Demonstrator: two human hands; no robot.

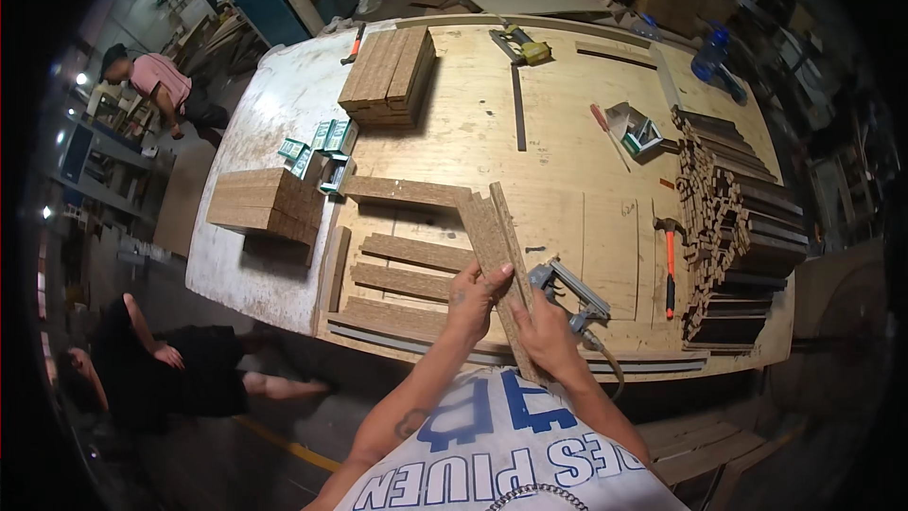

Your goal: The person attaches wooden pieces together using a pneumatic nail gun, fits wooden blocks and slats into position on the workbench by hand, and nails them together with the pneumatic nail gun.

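My left hand (pixel 475 299) is closed around a wide particleboard strip (pixel 486 232), its thumb on top. Beside it, my right hand (pixel 549 329) grips a narrower particleboard strip (pixel 502 218) that runs alongside the first and slants toward my body. The two strips lie close together; whether they are joined I cannot tell. Just right of my right hand lies a grey nail gun (pixel 575 291) with a hose. Left of my hands, several loose particleboard strips (pixel 416 250) rest on the worktable (pixel 577 218), and another strip (pixel 407 191) stands on edge behind them.
Stacked boards (pixel 388 71) and a second stack (pixel 265 201) stand left, near green-white boxes (pixel 336 137). To the right are a claw hammer (pixel 671 265) and a large pile of dark strips (pixel 728 227). A yellow-green nail gun (pixel 522 44) lies far back. Two people are left of the table.
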